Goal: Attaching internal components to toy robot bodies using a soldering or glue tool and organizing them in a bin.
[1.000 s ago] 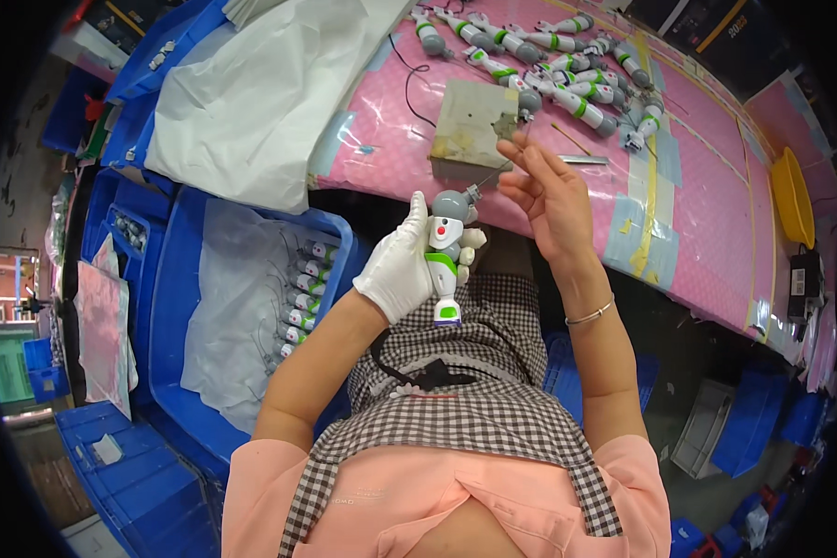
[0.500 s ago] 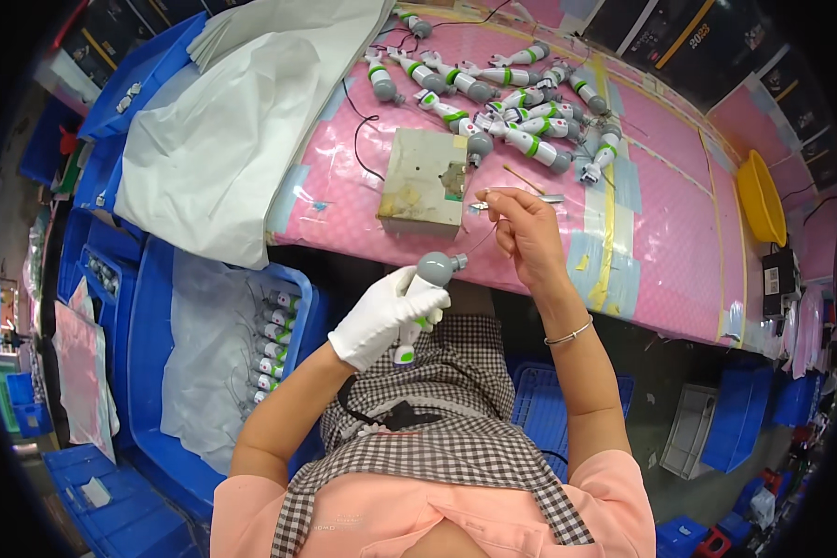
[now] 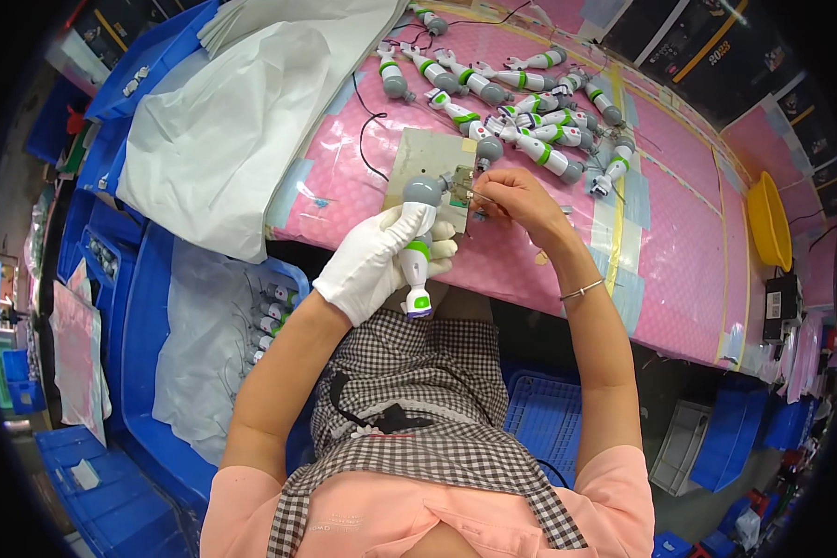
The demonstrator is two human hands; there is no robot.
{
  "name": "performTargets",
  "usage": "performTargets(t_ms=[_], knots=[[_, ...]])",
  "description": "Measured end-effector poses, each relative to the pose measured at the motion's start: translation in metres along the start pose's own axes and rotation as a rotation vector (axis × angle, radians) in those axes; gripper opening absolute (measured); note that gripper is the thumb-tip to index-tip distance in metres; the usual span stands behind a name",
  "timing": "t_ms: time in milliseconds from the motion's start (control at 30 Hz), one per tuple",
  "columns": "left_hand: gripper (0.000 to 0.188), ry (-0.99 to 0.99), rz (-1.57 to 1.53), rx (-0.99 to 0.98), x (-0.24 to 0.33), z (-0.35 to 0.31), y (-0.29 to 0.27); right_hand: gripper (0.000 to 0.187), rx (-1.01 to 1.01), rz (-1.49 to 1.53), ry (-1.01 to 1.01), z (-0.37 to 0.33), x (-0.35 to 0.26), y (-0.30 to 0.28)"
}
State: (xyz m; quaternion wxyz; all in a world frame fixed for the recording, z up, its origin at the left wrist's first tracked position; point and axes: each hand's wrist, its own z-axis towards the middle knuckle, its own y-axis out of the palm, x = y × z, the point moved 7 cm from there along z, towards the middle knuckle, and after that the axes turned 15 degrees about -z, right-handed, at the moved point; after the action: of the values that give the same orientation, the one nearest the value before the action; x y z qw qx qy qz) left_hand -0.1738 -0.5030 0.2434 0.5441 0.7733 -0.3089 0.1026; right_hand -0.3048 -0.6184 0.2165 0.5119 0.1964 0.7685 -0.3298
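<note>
White-gloved, the left hand (image 3: 367, 260) wraps its fingers round a toy (image 3: 417, 270) at the box (image 3: 423, 151); whether the right hand (image 3: 519, 203) grips anything, I can't tell.

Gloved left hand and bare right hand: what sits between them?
In the head view, the held piece's grey ball end and part of the boxy block lie between left hand and right hand.

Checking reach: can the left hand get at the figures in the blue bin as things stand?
Probably not: the gloved left hand is closed around a grey-headed figure by the beige box. The bin figures lie uncovered in the open blue bin, so the full hand seems the hindrance.
</note>
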Motion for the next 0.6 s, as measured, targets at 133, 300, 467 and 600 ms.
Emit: performTargets(t_ms=[133, 300, 467, 600], knots=[[0.035, 0.018, -0.002, -0.021, 0.000, 0.005, -0.002, 0.019, 0.009, 0.005, 0.034, -0.002, -0.003, 0.002], [0.032, 0.047, -0.005, -0.015, 0.000, 0.010, -0.005, 0.021, 0.093, -0.005, 0.030, -0.004, -0.004, -0.001], [0.029, 0.047, -0.033, -0.033, -0.002, 0.007, -0.005, 0.015, 0.127, -0.076, 0.042, -0.007, -0.011, -0.013], [0.027, -0.008, -0.065, -0.025, 0.003, -0.025, -0.010, 0.019, 0.379, -0.089, -0.015, 0.003, -0.043, -0.047]])
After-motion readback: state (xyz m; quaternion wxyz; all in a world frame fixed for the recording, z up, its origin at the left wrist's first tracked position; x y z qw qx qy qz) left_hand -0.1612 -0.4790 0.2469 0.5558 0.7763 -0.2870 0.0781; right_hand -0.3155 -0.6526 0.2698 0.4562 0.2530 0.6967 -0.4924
